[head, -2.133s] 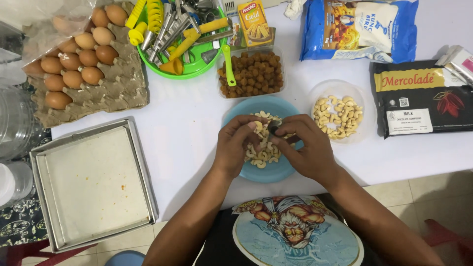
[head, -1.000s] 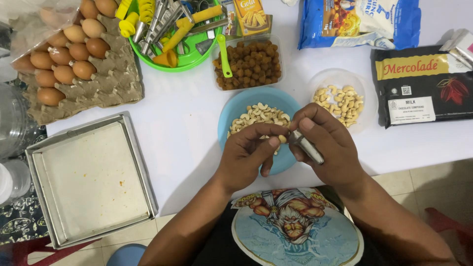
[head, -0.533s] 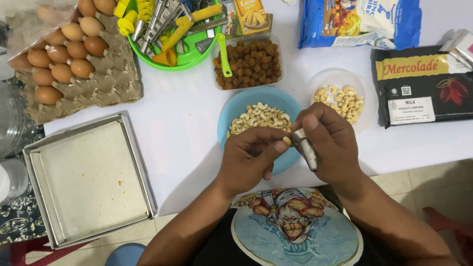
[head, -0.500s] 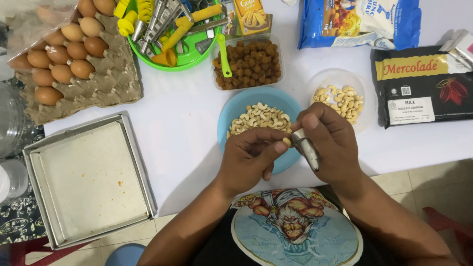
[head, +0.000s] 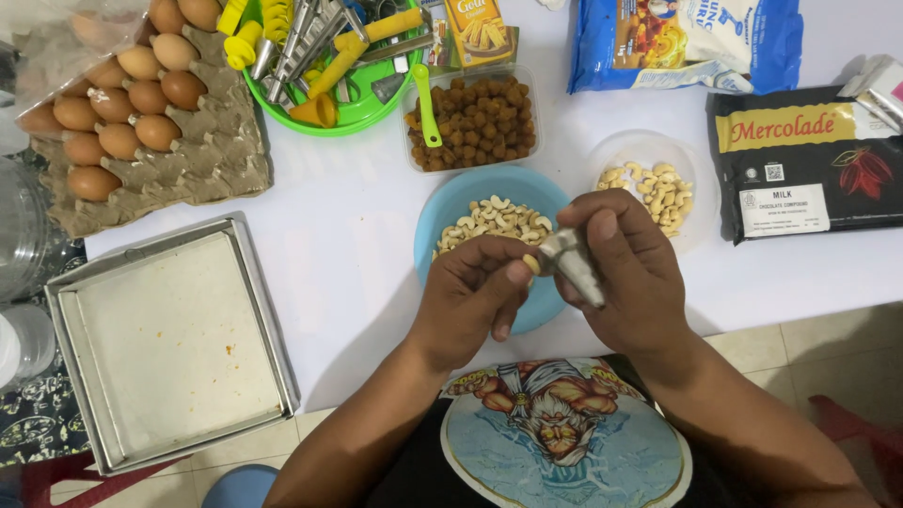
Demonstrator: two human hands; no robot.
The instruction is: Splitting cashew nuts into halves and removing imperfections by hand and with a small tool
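Observation:
My left hand (head: 475, 296) pinches a cashew nut (head: 532, 264) between thumb and fingers, just over the near rim of a blue bowl (head: 442, 214) that holds several pale cashews (head: 489, 221). My right hand (head: 630, 273) grips a small knife (head: 574, 266); its metal blade points toward the nut and touches it. Both hands hover above the white table's front edge. Part of the bowl is hidden under my hands.
A clear tub of whole cashews (head: 651, 183) stands right of the bowl, and a clear box of brown balls (head: 475, 122) with a green spoon behind it. Farther back are a green basket of tools (head: 329, 56), an egg tray (head: 132, 113), a metal baking pan (head: 169, 343), a black chocolate pack (head: 804, 160) and a blue bag (head: 682, 38).
My hands have lifted out of the bowl toward me, uncovering the cashews. The left hand now holds a single nut against the knife in my right hand.

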